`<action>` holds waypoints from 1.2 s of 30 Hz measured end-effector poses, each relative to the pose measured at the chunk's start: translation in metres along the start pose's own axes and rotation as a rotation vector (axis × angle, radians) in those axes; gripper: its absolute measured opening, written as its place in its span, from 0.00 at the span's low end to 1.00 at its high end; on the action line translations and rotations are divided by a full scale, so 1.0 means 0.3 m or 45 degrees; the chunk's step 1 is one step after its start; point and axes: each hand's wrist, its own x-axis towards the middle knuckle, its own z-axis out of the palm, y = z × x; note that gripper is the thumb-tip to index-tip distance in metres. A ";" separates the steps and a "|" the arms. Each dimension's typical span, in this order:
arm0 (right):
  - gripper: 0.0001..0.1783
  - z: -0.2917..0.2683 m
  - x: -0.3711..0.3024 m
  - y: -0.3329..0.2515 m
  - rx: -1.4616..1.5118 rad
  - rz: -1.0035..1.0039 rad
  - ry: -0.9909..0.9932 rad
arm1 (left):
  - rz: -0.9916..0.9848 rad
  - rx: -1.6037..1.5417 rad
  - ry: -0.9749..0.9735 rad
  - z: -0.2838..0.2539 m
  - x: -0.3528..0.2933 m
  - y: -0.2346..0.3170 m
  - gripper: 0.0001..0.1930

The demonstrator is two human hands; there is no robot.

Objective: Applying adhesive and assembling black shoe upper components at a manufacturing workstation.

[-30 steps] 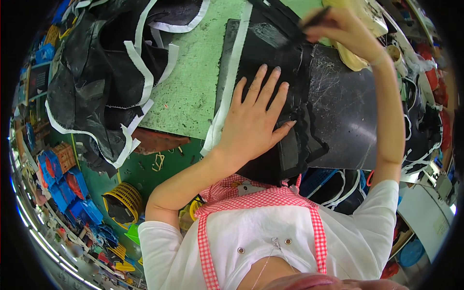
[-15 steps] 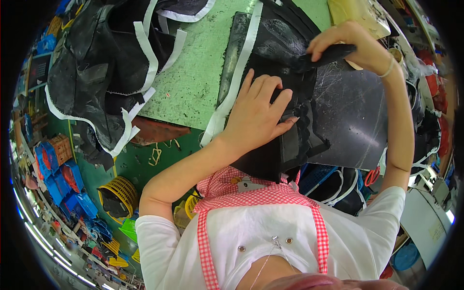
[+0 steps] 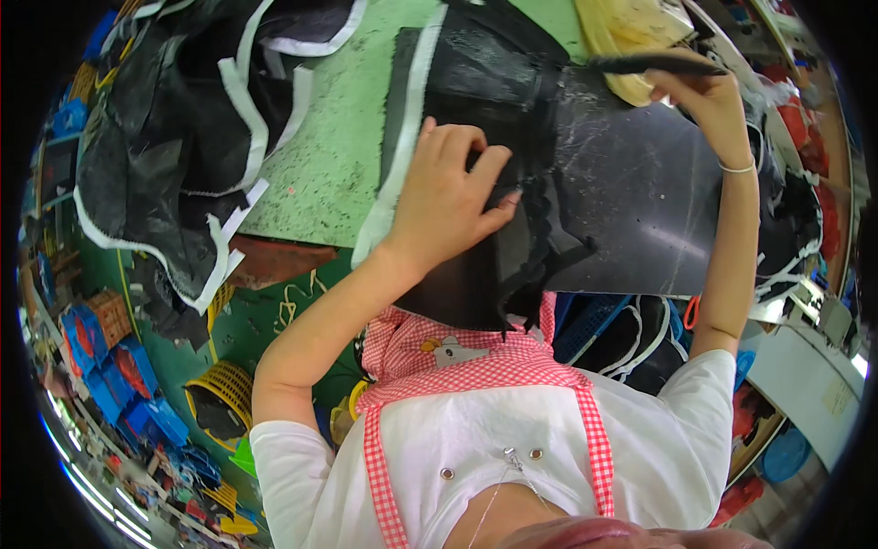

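Observation:
A black sheet piece with a white edge strip (image 3: 485, 101) lies over the table edge, its lower end hanging toward my apron. My left hand (image 3: 448, 197) rests on it, fingers apart and bent, holding nothing. Out to the upper right, my right hand (image 3: 709, 96) is closed on a long, narrow black strip (image 3: 640, 63). The strip's left end comes close to the far right edge of the sheet piece; whether it is joined there I cannot tell. Scalloped dark layers (image 3: 540, 224) show along the piece's near right side.
More black pieces with white edging (image 3: 174, 137) are heaped at the left on the green tabletop (image 3: 320, 156). A dark scratched plate (image 3: 640, 197) lies to the right, with yellow sheeting (image 3: 622, 37) beyond it. A yellow basket (image 3: 219, 403) and blue bins (image 3: 119, 366) stand lower left.
My right hand has moved up and away from the sheet piece with the black strip. My left hand stays on the piece, and the view has shifted slightly.

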 end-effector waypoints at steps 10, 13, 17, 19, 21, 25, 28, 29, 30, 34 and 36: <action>0.24 -0.052 -0.089 0.267 -0.376 0.236 0.734 | -0.022 0.141 -0.115 -0.044 0.119 -0.031 0.18; 0.17 -0.098 -0.095 0.225 -0.036 0.545 0.763 | 0.034 0.115 0.012 -0.118 0.042 0.081 0.20; 0.13 0.035 -0.057 0.122 0.534 0.230 0.510 | -0.162 -0.265 -0.142 -0.133 -0.106 0.207 0.28; 0.14 0.147 0.027 0.064 0.326 -0.111 0.193 | -0.179 -0.307 -0.146 -0.093 -0.140 0.201 0.31; 0.10 0.252 0.148 0.000 0.273 -0.241 -0.076 | -0.154 -0.304 -0.145 -0.060 -0.163 0.180 0.33; 0.10 0.261 0.259 -0.188 -0.072 -0.255 -0.411 | -0.102 -0.309 -0.093 -0.022 -0.190 0.150 0.36; 0.12 0.183 0.265 -0.291 -0.606 -0.239 -0.561 | -0.080 -0.290 -0.061 -0.009 -0.199 0.141 0.37; 0.13 0.185 0.269 -0.310 -0.562 -0.051 -0.558 | -0.074 -0.287 -0.063 -0.007 -0.199 0.139 0.37; 0.12 0.203 0.274 -0.312 -0.385 -0.156 -0.494 | -0.079 -0.292 -0.063 -0.005 -0.199 0.140 0.38; 0.09 0.342 0.291 -0.262 -0.187 -0.598 -0.482 | -0.059 -0.271 -0.047 0.002 -0.199 0.132 0.38; 0.11 0.373 0.245 -0.219 -0.377 -0.517 -0.506 | -0.071 -0.277 -0.049 0.002 -0.202 0.131 0.39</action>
